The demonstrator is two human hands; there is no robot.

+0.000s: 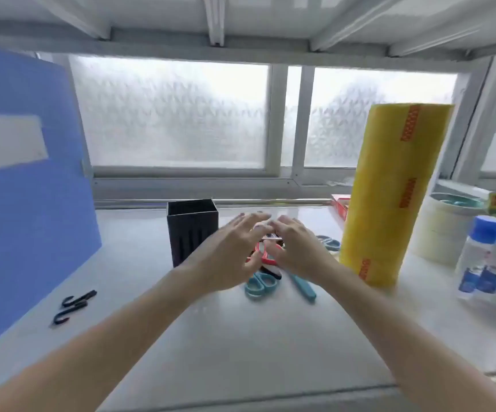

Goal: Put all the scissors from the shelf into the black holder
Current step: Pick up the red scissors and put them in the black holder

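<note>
A black square holder (pixel 191 230) stands upright on the white shelf (pixel 211 337), left of a pile of scissors. Red-handled scissors (pixel 266 254) lie under my hands, teal-handled scissors (pixel 260 284) are just in front of them, and a teal handle (pixel 303 288) sticks out to the right. Another blue pair (pixel 328 242) lies beside the yellow roll. My left hand (pixel 229 251) and my right hand (pixel 296 248) hover over the pile with fingers spread, fingertips nearly meeting. Neither hand visibly holds anything. The image is blurred.
A tall yellow film roll (pixel 389 191) stands right of the pile. A blue folder (pixel 29 185) leans at the left. Two black hooks (pixel 72 306) lie at front left. Tape rolls (pixel 440 230) and blue-capped bottles (pixel 490 257) crowd the right. A frosted window is behind.
</note>
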